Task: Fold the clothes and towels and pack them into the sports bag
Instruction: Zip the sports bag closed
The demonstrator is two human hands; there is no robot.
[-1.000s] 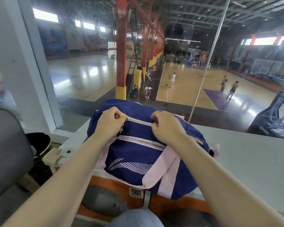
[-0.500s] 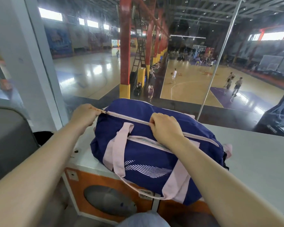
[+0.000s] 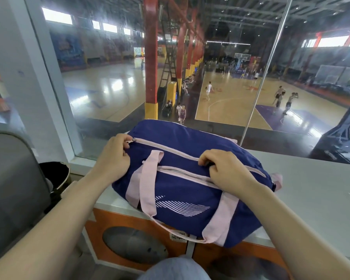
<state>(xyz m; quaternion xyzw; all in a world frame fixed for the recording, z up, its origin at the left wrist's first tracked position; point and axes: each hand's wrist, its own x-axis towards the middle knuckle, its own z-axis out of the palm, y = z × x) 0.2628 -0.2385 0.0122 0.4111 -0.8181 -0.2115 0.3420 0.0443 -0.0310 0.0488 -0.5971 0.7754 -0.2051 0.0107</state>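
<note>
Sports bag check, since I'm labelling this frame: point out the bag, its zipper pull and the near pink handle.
sports bag (image 3: 182, 184), head view, navy front panel.
zipper pull (image 3: 131, 140), head view, metal slider.
pink handle (image 3: 148, 184), head view, left strap.

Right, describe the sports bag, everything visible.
The sports bag is navy fabric with pink straps, pink zipper tapes and a striped white logo. Bulging full and zipped closed, it lies on the white ledge, overhanging the near edge. The left hand pinches the zipper pull at its end; the right hand grips the top.
</note>
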